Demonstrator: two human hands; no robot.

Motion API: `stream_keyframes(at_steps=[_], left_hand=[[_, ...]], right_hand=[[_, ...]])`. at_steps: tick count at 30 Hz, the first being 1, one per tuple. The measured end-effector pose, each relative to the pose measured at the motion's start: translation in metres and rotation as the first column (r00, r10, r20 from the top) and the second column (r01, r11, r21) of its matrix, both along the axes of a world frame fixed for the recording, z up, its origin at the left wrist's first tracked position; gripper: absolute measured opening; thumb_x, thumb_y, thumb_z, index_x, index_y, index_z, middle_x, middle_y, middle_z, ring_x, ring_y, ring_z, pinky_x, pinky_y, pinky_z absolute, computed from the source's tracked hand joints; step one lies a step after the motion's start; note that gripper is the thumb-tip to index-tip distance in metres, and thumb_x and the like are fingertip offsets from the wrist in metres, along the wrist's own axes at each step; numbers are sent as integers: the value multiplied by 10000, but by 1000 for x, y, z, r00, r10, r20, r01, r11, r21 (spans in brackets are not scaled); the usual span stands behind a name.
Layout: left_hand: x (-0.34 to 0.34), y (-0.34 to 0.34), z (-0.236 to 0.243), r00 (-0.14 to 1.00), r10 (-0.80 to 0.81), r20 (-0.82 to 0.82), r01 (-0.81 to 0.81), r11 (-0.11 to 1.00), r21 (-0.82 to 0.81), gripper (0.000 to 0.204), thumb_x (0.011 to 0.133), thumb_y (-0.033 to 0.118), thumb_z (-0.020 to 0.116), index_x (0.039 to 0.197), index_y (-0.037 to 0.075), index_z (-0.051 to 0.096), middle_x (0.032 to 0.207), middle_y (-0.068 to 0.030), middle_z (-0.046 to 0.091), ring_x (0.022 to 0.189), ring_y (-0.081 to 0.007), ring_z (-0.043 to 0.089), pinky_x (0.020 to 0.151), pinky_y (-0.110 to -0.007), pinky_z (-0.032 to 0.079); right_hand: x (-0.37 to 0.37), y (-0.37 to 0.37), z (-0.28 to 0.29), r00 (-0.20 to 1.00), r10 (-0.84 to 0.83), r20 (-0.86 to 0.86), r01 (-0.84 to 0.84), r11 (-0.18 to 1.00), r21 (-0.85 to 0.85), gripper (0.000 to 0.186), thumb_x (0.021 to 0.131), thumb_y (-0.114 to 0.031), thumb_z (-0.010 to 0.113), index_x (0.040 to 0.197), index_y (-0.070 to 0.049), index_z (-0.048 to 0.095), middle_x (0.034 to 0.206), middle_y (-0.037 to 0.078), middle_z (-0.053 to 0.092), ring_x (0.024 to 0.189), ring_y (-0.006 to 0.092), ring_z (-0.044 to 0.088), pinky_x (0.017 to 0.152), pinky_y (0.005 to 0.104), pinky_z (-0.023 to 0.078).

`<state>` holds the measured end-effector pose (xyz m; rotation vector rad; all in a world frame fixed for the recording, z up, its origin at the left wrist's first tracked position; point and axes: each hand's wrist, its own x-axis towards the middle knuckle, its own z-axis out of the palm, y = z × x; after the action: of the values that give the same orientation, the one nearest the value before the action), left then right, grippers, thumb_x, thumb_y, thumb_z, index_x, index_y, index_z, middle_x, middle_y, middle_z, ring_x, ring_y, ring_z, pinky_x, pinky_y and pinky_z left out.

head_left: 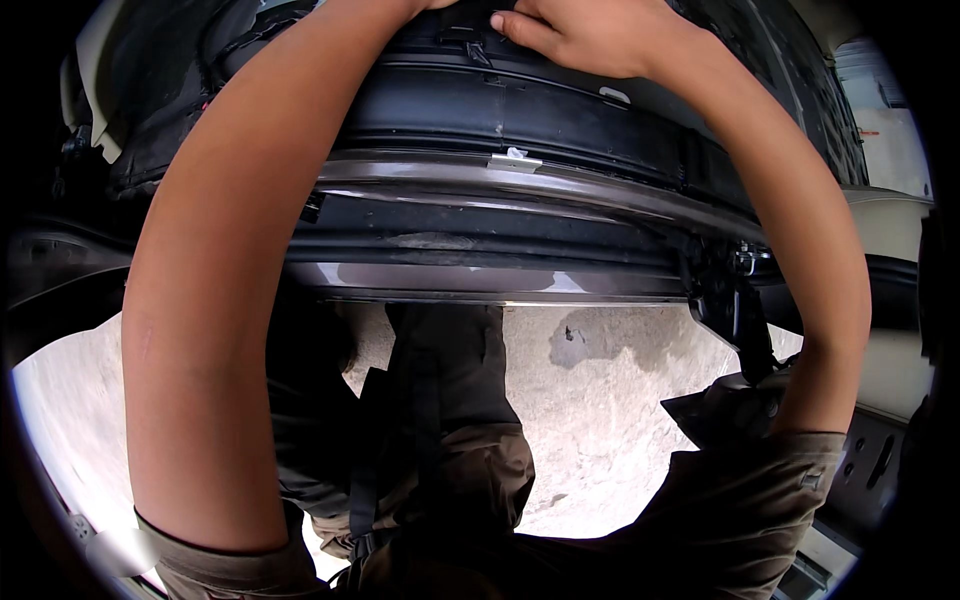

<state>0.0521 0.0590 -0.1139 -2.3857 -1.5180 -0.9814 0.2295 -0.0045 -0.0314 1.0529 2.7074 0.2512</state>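
Note:
My left hand (434,4) shows only as a sliver at the upper edge; its fingers are out of sight. My right hand (612,38) lies over a dark panel in the vehicle, its thumb stretched out toward the left. The other fingers are mostly cut off by the upper edge, and nothing shows in its grip. Between the hands sits a small black clip-like part (462,36) with a short dark strip hanging from it. Nearer to me runs a long black padded panel (440,105). A metal bracket (515,162) with a white bit on it sits on the shiny grey-brown bar (400,174).
A glossy body sill (440,280) crosses in front of my legs. A black hinge-like mechanism (735,300) stands at the right, beside my right forearm. Pale, stained ground (610,430) shows below. Beige trim (890,215) lies to the far right.

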Motion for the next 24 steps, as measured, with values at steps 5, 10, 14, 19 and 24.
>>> stream_keyframes(at_steps=[5,10,14,19,24], left_hand=[[3,-2,4,1000,-1,-1,1,1000,-8,318,1024,306,508,1026,55,703,894,-265,719,870,-468,700,798,-562,557],[4,-2,5,1000,7,-16,-7,1000,-3,310,1021,301,517,993,57,707,864,-262,717,846,-463,705,784,-560,558],[5,-6,-1,1000,-9,14,9,1000,-1,315,1020,281,510,963,42,709,869,-254,723,847,-448,713,792,-550,566],[2,-3,3,1000,-24,-17,24,1000,-11,314,1012,275,519,937,32,704,858,-251,724,838,-439,717,781,-544,571],[1,0,-1,1000,-17,11,17,1000,26,309,1007,280,529,930,36,702,840,-250,722,818,-438,719,756,-544,575]], right_hand=[[12,10,-12,888,437,-144,-413,895,172,374,979,-327,535,836,-20,692,816,252,706,814,424,709,803,526,555],[-1,4,-1,982,140,131,-145,989,31,447,1013,-334,508,781,-2,698,797,271,697,857,428,704,856,516,544],[2,-2,-4,995,-75,-70,66,991,-119,588,1055,-452,461,782,-15,744,785,264,705,814,445,703,826,524,555],[-10,-12,4,996,-52,78,50,999,21,500,1029,-388,510,765,-14,712,768,248,696,818,431,700,808,519,548],[0,6,-3,843,495,-210,-475,869,141,362,975,-287,566,728,-40,659,715,218,676,727,411,689,761,539,544]])
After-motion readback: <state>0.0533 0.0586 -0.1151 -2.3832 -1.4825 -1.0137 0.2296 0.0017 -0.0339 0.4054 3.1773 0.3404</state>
